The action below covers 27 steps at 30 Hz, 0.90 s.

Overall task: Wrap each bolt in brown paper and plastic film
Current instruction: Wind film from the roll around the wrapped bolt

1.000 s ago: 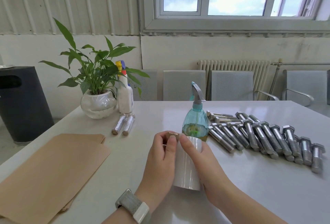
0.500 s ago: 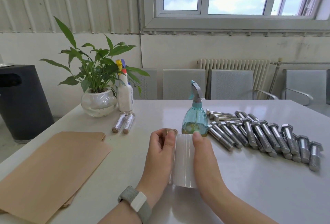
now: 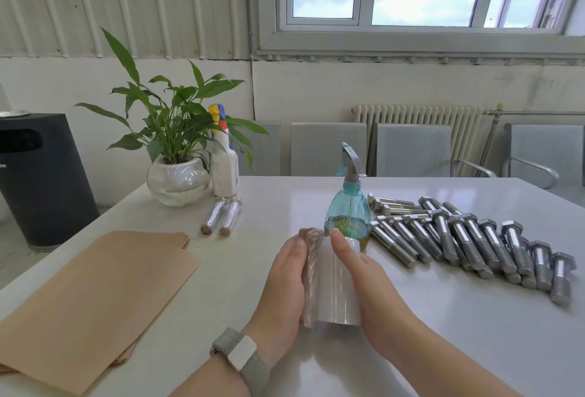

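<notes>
Bolt in hand: wrapped bolt (image 3: 311, 273), paper-covered with shiny film over it, lies lengthwise against the film roll (image 3: 338, 282), head end away from the person.
Left hand (image 3: 285, 282): curled around the bolt's left side, fingers closed on it; probably pinning it so the film stays taut.
Right hand (image 3: 367, 286): cupped over the roll's right side, thumb on top near the far end; holds the roll, likely to turn or steady it while film pays out.
Position: both on the table (image 3: 443, 349), near its front edge, between the paper and the bare stock.
Brown paper (image 3: 95, 295): stack of sheets to the left, within left-hand reach.
Unwrapped bolts (image 3: 468, 241): a loose row to the right, many left.
Finished pieces: two wrapped bolts (image 3: 221, 216) lying side by side near the plant bowl (image 3: 177, 181), out of the work area.
Spray bottle (image 3: 347, 210): upright just behind the roll; purpose cannot be told.
Stage (judgement): film layer on the third bolt; task early.
</notes>
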### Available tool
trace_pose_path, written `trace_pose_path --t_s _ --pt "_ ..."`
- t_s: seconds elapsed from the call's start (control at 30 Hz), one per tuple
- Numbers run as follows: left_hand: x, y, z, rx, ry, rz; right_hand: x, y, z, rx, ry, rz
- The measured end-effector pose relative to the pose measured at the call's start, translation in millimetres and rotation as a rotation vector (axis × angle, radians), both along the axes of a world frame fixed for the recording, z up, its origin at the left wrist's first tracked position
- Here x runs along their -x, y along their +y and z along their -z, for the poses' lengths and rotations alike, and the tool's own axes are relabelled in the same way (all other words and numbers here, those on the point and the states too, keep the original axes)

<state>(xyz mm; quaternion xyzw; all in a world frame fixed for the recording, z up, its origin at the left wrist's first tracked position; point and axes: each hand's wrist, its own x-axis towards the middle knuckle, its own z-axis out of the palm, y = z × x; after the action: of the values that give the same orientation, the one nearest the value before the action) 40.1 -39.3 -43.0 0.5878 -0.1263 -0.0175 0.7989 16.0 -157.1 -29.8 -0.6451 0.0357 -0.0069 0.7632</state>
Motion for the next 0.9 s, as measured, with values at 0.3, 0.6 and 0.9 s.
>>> trace_pose_path --t_s 0.3,0.6,0.9 --pt "1.0 3.3 1.3 -0.248 -0.237 -0.14 2.3 8.2 -0.5 0.123 -0.074 0.129" --pt "-3.9 5.9 -0.1 -0.139 -0.155 -0.051 3.3 5.6 1.3 -0.064 -0.029 0.004" --pt "-1.8 0.6 8.8 -0.108 -0.122 -0.121 4.6 8.4 -0.2 -0.007 -0.055 -0.014"
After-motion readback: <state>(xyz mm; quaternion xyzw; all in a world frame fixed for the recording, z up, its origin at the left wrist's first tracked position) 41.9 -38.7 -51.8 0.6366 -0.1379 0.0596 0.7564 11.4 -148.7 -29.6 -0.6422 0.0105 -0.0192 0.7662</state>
